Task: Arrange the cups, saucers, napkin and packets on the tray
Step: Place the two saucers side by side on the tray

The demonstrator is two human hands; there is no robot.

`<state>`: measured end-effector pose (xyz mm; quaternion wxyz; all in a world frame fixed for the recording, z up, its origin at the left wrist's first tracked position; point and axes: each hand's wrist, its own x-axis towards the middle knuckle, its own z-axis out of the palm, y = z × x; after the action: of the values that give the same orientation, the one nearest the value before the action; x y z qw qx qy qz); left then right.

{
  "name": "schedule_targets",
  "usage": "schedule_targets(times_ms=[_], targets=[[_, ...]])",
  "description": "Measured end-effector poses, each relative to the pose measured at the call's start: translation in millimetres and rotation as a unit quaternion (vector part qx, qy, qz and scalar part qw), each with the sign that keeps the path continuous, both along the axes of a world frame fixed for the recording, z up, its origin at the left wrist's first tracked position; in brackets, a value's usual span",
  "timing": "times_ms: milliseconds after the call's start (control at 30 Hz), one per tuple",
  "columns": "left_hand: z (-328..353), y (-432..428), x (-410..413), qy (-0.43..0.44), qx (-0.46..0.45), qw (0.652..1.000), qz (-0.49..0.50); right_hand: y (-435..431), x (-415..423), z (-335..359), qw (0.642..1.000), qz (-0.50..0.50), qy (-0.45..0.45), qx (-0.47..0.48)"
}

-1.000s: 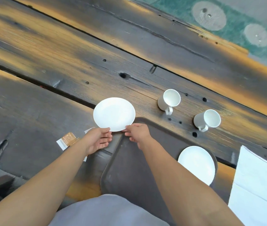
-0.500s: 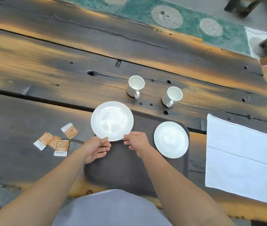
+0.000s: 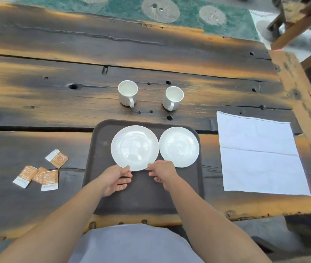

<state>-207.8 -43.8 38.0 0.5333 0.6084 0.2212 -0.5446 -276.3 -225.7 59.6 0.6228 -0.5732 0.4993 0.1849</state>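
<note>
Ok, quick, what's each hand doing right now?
Left hand: thumb on rim of left saucer; grip unclear.
Right hand: fingertips at same rim; grip unclear.

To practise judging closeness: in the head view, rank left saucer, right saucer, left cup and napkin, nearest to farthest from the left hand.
1. left saucer, on the tray, its near rim in the left hand.
2. right saucer, beside it on the tray.
3. left cup, beyond the tray.
4. napkin, far right on the table.
</note>
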Motion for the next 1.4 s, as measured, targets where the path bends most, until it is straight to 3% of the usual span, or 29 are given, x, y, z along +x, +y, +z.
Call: schedule_targets(times_ms=[1400], targets=[[-36,1,38,0.004,0.019,1.0,-0.023,5,34,-24,0.998,-0.015,0.056,0.002]])
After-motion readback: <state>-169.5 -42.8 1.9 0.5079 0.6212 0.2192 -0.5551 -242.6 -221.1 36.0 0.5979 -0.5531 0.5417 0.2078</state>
